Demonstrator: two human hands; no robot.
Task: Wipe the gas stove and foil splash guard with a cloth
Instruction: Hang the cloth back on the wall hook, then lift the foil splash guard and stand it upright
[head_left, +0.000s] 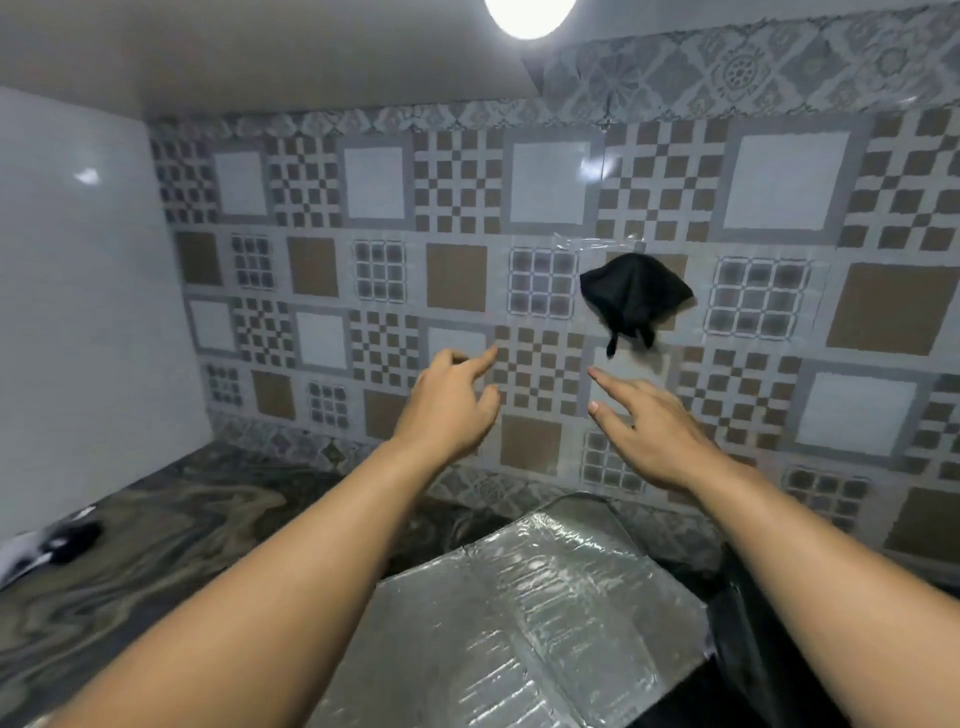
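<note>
A black cloth (635, 297) hangs bunched against the patterned tile wall, up and to the right of my hands, with nothing holding it. My left hand (451, 410) reaches toward the wall with fingers apart and empty. My right hand (652, 428) is stretched out below the cloth, fingers extended, holding nothing. A crinkled foil splash guard (524, 618) lies tilted below my arms at the lower centre. The dark gas stove (748, 670) shows only as a black edge to the right of the foil, mostly hidden by my right forearm.
A marbled dark countertop (156, 551) runs along the left. A black and white object (57, 543) lies at its left edge. A plain white wall (78, 312) closes the left side. A bright lamp (530, 13) glows overhead.
</note>
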